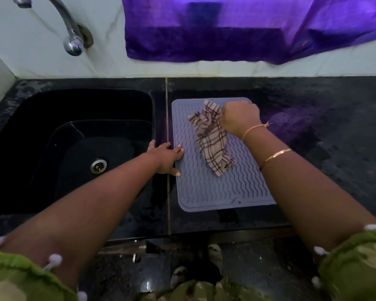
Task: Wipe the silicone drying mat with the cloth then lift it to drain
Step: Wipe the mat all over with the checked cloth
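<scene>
The right hand (pixel 240 118) grips the cloth (pixel 211 137) while the flat left hand (pixel 167 158) presses the mat (pixel 215 192) edge; if it lets go, the mat may slide.

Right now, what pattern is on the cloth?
The cloth is cream with dark brown checked lines, seen best in the head view.

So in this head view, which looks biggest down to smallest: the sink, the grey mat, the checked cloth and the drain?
Largest to smallest: sink, grey mat, checked cloth (bunched up, so its spread-out size is unsure), drain.
</scene>
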`<state>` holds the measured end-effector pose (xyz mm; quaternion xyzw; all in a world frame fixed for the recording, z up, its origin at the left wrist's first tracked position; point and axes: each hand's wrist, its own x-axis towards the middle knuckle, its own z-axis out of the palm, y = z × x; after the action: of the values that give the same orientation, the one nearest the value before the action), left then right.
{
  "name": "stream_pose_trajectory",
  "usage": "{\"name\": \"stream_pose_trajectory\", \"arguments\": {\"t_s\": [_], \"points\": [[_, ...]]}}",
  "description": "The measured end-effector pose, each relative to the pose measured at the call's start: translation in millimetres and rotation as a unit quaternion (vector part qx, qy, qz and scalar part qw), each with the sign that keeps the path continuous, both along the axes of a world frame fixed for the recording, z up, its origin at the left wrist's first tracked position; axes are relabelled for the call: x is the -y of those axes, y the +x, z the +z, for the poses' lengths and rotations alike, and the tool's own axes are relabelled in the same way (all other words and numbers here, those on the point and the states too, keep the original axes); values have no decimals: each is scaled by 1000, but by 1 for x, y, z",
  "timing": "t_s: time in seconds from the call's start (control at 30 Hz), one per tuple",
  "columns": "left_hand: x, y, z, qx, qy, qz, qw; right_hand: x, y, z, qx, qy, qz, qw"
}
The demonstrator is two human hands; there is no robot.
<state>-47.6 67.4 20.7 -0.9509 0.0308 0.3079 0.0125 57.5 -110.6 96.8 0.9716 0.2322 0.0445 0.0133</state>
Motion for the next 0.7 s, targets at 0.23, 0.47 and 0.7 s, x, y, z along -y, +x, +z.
{"name": "stream_pose_trajectory", "arguments": {"t_s": [0.23,0.47,0.7], "points": [[-6,-1,-4,12,-21,4,1000,0,-45,-8,-128,249,190,941],[-8,-3,-4,8,-35,24,999,9,-137,-115,-233,93,291,923],[-8,-1,-8,-19,-32,23,999,45,-148,-115,-234,65,336,910]]}}
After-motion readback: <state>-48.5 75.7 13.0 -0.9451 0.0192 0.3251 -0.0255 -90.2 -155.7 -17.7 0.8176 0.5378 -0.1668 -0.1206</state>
